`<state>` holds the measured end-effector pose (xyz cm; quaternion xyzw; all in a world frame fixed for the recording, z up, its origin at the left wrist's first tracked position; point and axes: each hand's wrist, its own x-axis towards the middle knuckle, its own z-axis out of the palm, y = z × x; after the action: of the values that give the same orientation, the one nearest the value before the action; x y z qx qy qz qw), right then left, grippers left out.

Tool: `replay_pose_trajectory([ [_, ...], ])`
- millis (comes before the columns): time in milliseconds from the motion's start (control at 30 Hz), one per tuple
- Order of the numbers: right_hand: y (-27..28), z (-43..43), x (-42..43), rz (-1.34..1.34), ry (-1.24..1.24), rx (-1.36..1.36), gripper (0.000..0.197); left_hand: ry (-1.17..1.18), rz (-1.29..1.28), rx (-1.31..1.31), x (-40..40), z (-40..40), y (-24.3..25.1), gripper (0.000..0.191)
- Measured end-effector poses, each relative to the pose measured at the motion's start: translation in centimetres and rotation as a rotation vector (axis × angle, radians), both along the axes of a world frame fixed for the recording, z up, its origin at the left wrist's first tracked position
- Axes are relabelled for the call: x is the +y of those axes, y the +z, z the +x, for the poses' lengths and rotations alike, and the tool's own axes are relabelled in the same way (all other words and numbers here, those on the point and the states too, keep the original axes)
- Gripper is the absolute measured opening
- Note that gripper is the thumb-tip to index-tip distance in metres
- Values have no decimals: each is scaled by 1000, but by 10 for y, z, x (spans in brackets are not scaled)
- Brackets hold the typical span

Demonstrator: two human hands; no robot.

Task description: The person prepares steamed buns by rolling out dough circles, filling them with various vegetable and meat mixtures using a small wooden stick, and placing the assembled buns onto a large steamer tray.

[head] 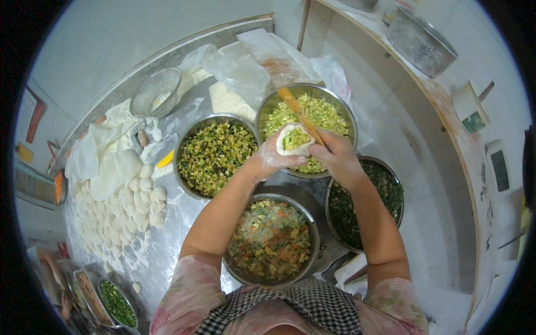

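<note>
A round dough wrapper (pixel 295 141) filled with diced pale-green vegetable lies cupped in my left hand (pixel 268 155), its edges turned up around the filling. My right hand (pixel 338 158) grips a flat wooden spatula (pixel 300 112), and its fingertips meet the right edge of the dough. The spatula's broad end points up and away to the left. Both hands are over the near side of a steel bowl (pixel 355 121) of diced green vegetable (pixel 314 109). To the left stands a steel bowl (pixel 178 184) of darker diced vegetable (pixel 215 159).
Nearer me are a bowl of mixed filling with orange shreds (pixel 272 243) and one of dark chopped greens (pixel 364 205). Floured dough pieces (pixel 121 209) cover the left of the metal table (pixel 180 213). A yellow scraper (pixel 166 159) and a glass bowl (pixel 155 93) lie beyond. Another person's arm (pixel 54 272) shows lower left.
</note>
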<state>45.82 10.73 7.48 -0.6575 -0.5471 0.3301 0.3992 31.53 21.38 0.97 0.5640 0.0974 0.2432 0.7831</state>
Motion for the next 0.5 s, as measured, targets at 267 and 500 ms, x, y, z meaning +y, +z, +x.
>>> replay_pose_trajectory([
  [267, -31, 34, -32, 143, 171, -471, 36, -55, -288, -4, 6, -8, -14, 57],
  [500, -63, 53, -16, -84, -43, -166, 34, 7, -427, 116, 8, -1, -30, 53],
])
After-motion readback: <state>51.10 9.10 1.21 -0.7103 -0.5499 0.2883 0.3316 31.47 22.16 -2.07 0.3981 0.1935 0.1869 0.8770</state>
